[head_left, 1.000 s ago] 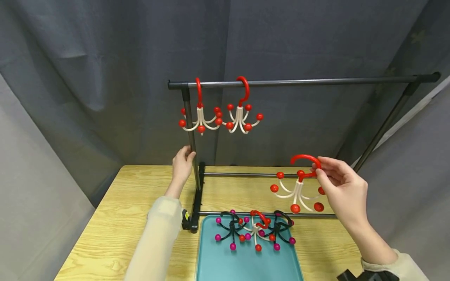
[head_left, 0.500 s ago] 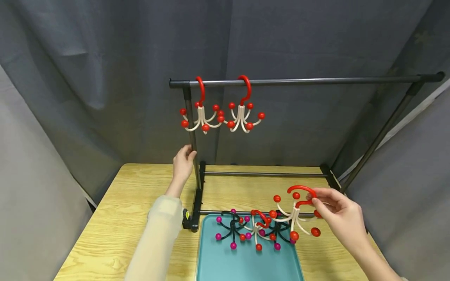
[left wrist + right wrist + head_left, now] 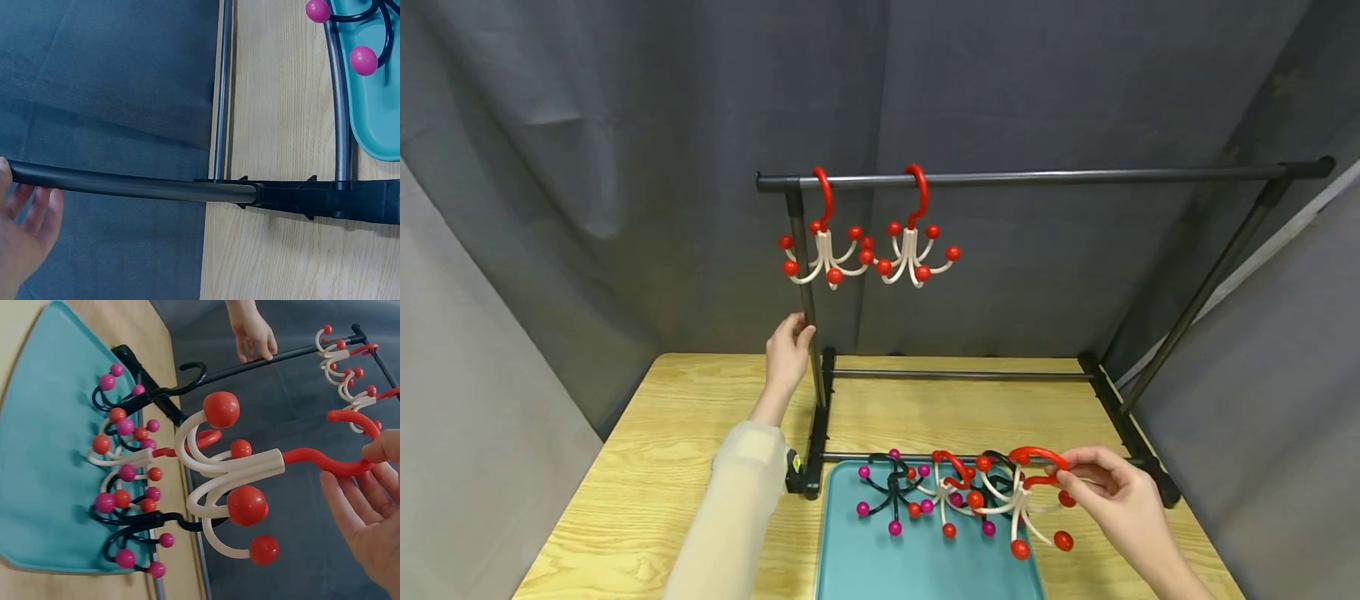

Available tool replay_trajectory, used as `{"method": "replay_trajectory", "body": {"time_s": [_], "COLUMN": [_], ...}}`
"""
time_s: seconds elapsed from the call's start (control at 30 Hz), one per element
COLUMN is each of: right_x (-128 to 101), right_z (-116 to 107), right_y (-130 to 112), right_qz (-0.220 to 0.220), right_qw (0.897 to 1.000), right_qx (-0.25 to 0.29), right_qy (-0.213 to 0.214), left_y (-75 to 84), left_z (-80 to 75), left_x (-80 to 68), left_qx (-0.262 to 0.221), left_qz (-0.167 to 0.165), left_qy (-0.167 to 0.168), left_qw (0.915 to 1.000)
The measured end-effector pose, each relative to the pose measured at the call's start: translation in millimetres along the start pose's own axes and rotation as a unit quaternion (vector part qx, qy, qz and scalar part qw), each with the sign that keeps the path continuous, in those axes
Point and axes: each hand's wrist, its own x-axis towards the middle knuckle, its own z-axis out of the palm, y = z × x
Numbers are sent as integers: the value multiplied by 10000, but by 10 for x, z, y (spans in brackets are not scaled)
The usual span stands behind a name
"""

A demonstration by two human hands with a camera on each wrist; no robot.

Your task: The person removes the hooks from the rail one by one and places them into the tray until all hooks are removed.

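Note:
My left hand (image 3: 786, 354) grips the left post (image 3: 817, 379) of a black metal rack, thumb and fingers on either side of it. My right hand (image 3: 1112, 500) pinches the red hook (image 3: 337, 467) of a white claw hanger (image 3: 250, 467) with red balls on its arm ends. That hanger is raised, and in the head view it overlaps the right edge of a teal tray (image 3: 887, 575). On the tray lie a black hanger (image 3: 892, 492) with magenta balls, a white one (image 3: 944, 492) with red balls, and another black hanger (image 3: 140, 519), partly hidden in the head view.
Two white hangers, one at the left end (image 3: 824, 246) and one beside it (image 3: 911, 242), hang by red hooks from the top rail (image 3: 1075, 177). The rack stands on a wooden table (image 3: 662, 467), its lower front bar along the tray's far edge. Grey curtains (image 3: 625, 167) enclose the table.
My right hand has come down and slightly left with the white hanger, from beside the rack's lower bars to the tray's right edge. The left hand stays on the post.

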Motion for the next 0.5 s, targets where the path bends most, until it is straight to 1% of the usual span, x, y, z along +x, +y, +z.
{"method": "replay_trajectory", "body": {"time_s": [0.2,0.3,0.4,0.43,0.5], "right_x": [-91,-132,-176,-186,-208], "right_z": [28,71,135,156,197], "right_y": [148,226,305,331,385], "right_qz": [251,488,900,1104,1365], "right_qw": [9992,9983,9954,9933,9900], "right_qx": [247,254,290,303,337], "right_qy": [-205,-204,-168,-160,-141], "left_y": [1,-13,-24,-27,-28], "left_z": [-12,-3,8,10,15], "left_x": [-2,5,11,11,8], "left_qx": [5,5,21,19,3], "left_qz": [-24,-15,0,8,-11], "left_qy": [-6,19,22,19,11], "left_qw": [10000,10000,10000,10000,10000]}}
